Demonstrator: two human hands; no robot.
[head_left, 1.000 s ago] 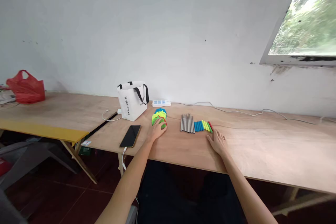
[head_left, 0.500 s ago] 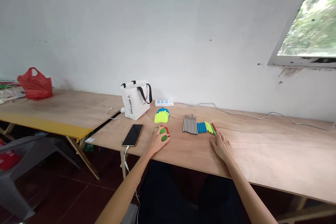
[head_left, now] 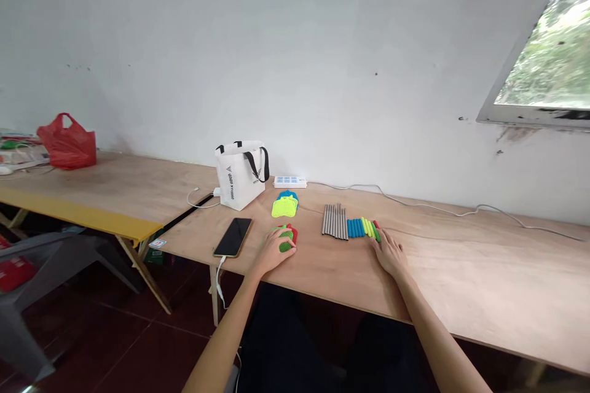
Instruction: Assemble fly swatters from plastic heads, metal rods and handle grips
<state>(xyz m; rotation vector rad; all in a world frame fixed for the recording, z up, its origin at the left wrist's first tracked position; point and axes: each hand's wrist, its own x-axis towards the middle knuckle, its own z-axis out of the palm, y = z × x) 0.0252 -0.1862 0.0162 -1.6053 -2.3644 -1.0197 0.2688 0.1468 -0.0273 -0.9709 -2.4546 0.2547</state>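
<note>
My left hand [head_left: 273, 253] rests on a small pile of flat mesh pieces that look like fly swatter heads. Its thumb and index finger curl together around the edge of a green mesh head [head_left: 286, 241]; a red head [head_left: 295, 233] shows beneath. My right hand [head_left: 389, 252] lies on the table, fingers stretched out and touching the end of a row of short sticks. In that row are blue sticks [head_left: 355, 228], yellow sticks [head_left: 367, 227], green sticks [head_left: 376, 233] and a red one [head_left: 375, 223], partly hidden by the fingers. Several grey metal rods [head_left: 335, 221] lie left of them.
Yellow mesh heads [head_left: 284, 207] overlap blue ones [head_left: 288, 194] farther back. A phone [head_left: 233, 237] on a white cable lies at left. Behind stand a white bag [head_left: 239, 181] and a power strip [head_left: 290, 182]; its cord [head_left: 415, 203] runs right along the wall.
The view has shifted slightly. The left thumb and index finger have drawn together over the green head. The right hand stays at the stick row, with the red stick more covered.
</note>
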